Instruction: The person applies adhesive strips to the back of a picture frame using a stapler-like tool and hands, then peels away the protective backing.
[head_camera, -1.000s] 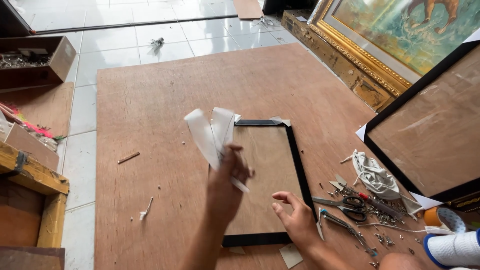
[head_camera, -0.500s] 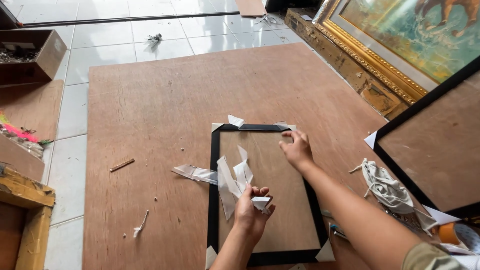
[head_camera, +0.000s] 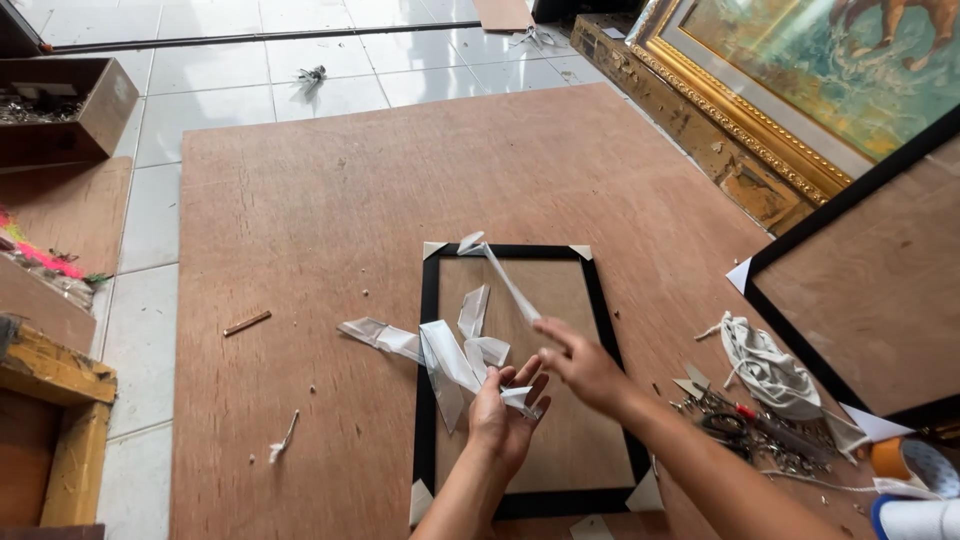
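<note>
Pinching clear tape strip (head_camera: 508, 283), right hand (head_camera: 583, 365) sits lower right of its stuck end at black frame (head_camera: 430, 340) top edge; strip runs diagonally. Left hand (head_camera: 503, 420) clutches crumpled tape wad (head_camera: 445, 355), lower centre.

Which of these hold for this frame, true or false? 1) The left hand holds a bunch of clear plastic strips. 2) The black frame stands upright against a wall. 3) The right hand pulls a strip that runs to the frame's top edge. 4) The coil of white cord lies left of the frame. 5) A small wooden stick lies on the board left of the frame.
1) True: the left hand grips the clear plastic strips.
2) False: the black frame lies flat on the plywood board.
3) True: the right hand pinches the strip.
4) False: the white cord lies right of it.
5) True: wooden stick.
</note>
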